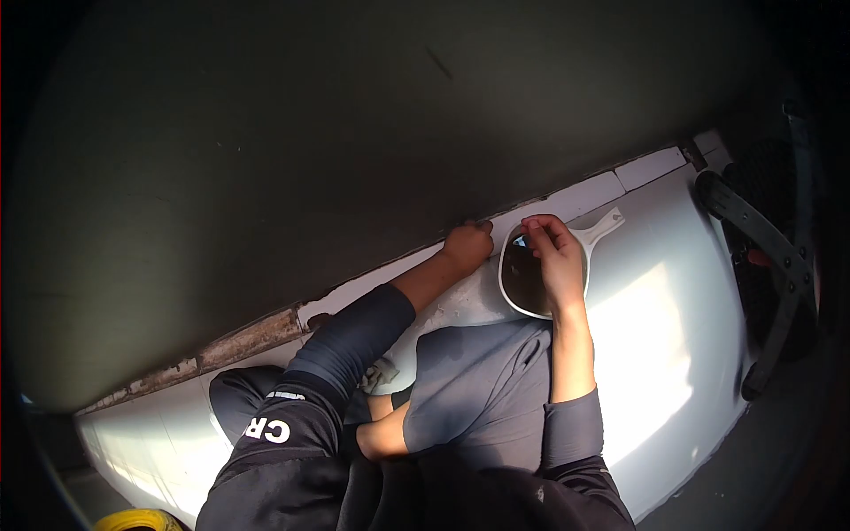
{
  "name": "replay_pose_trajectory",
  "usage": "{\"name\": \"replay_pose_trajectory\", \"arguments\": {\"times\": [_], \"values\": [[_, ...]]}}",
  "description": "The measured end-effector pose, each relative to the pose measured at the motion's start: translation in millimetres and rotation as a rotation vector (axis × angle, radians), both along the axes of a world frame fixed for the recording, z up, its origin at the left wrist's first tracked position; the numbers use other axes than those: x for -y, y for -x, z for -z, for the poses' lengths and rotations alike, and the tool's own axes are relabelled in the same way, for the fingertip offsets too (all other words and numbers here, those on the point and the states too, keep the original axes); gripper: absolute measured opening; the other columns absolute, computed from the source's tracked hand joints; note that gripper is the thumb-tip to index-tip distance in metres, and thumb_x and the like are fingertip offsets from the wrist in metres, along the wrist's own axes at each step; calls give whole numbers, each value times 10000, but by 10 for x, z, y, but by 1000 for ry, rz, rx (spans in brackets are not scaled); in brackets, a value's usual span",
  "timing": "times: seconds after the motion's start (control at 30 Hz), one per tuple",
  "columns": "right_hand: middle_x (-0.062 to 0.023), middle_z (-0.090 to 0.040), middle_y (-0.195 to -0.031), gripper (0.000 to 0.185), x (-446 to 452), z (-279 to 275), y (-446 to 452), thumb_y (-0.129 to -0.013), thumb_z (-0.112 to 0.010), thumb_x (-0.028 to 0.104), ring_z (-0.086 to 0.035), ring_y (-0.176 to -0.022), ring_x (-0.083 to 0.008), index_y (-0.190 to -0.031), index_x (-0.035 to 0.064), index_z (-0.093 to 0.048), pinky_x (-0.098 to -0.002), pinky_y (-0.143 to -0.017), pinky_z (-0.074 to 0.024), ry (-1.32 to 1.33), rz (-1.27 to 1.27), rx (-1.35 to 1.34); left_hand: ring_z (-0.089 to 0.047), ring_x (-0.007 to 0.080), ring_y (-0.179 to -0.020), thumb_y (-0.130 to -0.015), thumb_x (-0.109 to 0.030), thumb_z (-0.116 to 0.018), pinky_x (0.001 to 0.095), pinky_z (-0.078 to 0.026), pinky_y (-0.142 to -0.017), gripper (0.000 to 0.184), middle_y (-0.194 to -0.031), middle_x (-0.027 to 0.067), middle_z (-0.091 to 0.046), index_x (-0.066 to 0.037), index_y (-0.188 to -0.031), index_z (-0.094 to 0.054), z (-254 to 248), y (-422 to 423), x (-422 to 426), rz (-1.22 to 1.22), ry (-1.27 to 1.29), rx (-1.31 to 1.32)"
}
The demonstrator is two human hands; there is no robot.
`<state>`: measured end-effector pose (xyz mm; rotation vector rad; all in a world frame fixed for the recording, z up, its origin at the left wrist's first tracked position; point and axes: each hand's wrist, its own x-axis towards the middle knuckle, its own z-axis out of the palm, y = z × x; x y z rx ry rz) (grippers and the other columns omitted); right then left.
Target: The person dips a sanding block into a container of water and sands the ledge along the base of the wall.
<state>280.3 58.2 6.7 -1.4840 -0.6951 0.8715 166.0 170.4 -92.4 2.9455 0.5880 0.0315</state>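
My right hand (pixel 560 265) pinches, fingertips together, over the white-rimmed dish (pixel 524 285), handle toward two o'clock, perhaps for clear access; my left hand (pixel 469 248) curls closed at the ledge (pixel 580 196), likely bracing.

Hand mirror (pixel 586 234): white frame | trousers (pixel 478 380): plain grey | sleeve (pixel 297 425): black, white letters | ring (pixel 137 520): yellow

The right grip (pixel 561 265) is over a white-handled mirror (pixel 524 281) — the left grip (pixel 469 247), curled, near the dark wall (pixel 292 177).
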Motion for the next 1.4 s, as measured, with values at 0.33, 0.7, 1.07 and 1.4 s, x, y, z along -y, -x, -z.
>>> {"name": "replay_pose_trajectory", "arguments": {"times": [0.33,0.7,1.07,1.4], "values": [[-5,-628,-858,143,-26,50,-43,-905,-559,141,-528,-790,-62,-954,25,-626,-203,-732,-397,-30,12,-12,-605,320,-868,-726,-67,-564,376,-559,-692,167,-970,138,-576,9,-853,-640,-107,75,56,-24,-11,-76],[-6,-627,-852,137,6,17,-23,-900,-567,143,-526,-786,-65,-951,32,-628,-208,-732,-398,13,36,-6,-593,319,-902,-732,-64,-566,388,-556,-702,150,-987,137,-570,-9,-846,-647,-25,69,75,-9,5,-19],[-5,-628,-840,142,-6,128,-93,-891,-569,154,-507,-748,-79,-935,38,-637,-221,-720,-400,-1,75,8,-585,340,-913,-744,-68,-624,395,-517,-776,265,-1025,141,-555,-64,-1009,-641,-120,813,285,-280,141,185],[-56,-647,-745,143,97,278,4,-856,-581,145,-593,-686,-122,-901,19,-632,-260,-657,-453,19,8,423,-516,245,-1108,-916,-112,-529,423,-450,-927,394,-1242,104,-498,-136,-1304,-468,-508,1338,575,-675,1747,1146]]}}
